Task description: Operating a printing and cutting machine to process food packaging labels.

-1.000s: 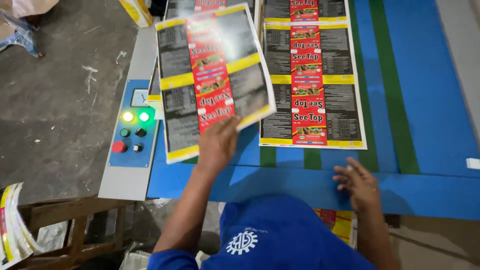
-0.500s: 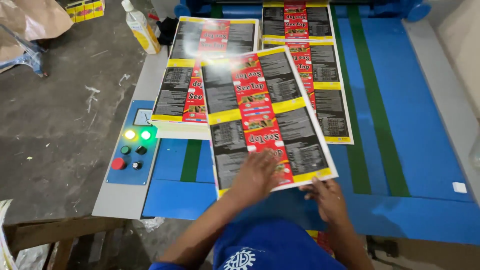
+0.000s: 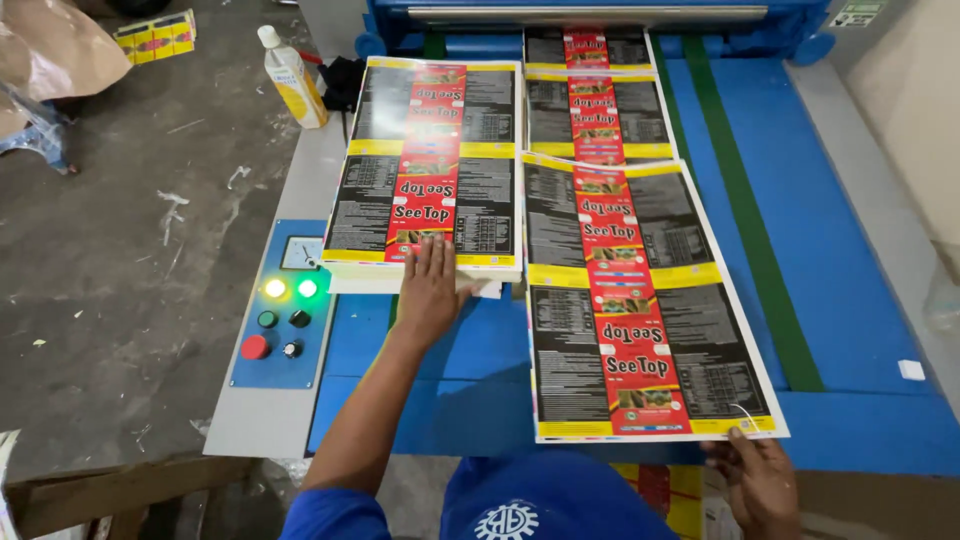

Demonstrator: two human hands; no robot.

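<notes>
Left hand point(image 3: 428, 290) lies open, flat on the sheet stack point(image 3: 425, 165) near the desk's point(image 3: 850, 240) left edge; right hand point(image 3: 762, 482) pinches the loose printed sheet's point(image 3: 640, 300) corner at the near edge.

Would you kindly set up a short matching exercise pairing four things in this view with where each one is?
Things:
1. left hand
2. right hand
3. plastic bottle
4. red button

Places:
A. on the control panel, below the lit lamps
B. at the near corner of the single printed sheet
C. flat on the near edge of the sheet stack
D. upright on the grey ledge, left of the stack's far end

Pairs: 1-C, 2-B, 3-D, 4-A
</notes>
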